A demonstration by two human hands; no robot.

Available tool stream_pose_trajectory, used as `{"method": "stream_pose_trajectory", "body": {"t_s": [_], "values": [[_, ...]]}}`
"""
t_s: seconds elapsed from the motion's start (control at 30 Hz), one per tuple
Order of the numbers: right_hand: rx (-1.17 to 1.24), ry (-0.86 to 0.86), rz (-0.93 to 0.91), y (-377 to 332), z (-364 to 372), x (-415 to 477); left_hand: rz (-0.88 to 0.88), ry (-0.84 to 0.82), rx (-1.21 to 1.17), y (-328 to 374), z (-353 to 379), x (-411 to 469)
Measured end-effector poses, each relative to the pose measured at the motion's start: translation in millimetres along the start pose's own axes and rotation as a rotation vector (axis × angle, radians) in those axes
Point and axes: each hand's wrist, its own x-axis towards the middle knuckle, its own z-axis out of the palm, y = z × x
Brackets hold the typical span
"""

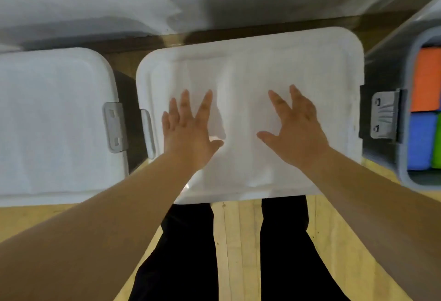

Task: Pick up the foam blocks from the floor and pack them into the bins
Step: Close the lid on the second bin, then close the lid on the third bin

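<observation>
Much is hidden. The centre lid point(250, 66) covers its bin completely, so what's inside can't be seen. Same w/ the left bin point(55, 121) at left of frame: lidded, contents unseen, far side cut off by the frame edge. The right bin point(402, 167) runs off the right edge, so only a strip of its opening shows. The pic is soft throughout. Top of frame is a pale surface; can't tell what it is.

The right bin is open and holds foam blocks. An orange block point(427, 78) sits uppermost w/ a blue block point(421, 140) below it. A green block point(438, 143) is just right of the blue, mostly cut off. All are packed close together.

The left hand point(188, 131) lies flat on the centre lid, fingers straight and spread wide, holding nothing. The right hand point(296, 131) does the same, fingers splayed, apart from the left.

Count:
- 3 bins, 2 w/ lids on
- 3 blocks visible
- 3 grey latches, e.g. the right-bin latch point(385, 114)
- 2 hands
- 2 legs in black trousers point(284, 241) on the wood floor point(238, 241), bottom centre
</observation>
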Motion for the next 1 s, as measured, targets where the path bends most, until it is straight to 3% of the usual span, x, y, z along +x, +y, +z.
{"method": "stream_pose_trajectory", "body": {"t_s": [0.2,0.27,0.37,0.6,0.8,1.0], "values": [[0.174,0.164,0.326,129,-45,4,0.359,-0.053,0.156,154,-2,51],[0.366,0.127,0.401,162,-47,10,0.446,-0.089,0.249,185,4,66],[0.606,0.057,0.5,192,-34,20,0.444,-0.11,0.306,201,16,79],[0.632,0.059,0.514,197,-22,12,0.403,-0.202,0.388,209,12,74],[0.593,0.067,0.398,198,-23,13,0.391,-0.175,0.416,219,7,80],[0.187,0.044,0.192,202,-28,7,0.412,-0.161,0.414,216,11,83]]}}
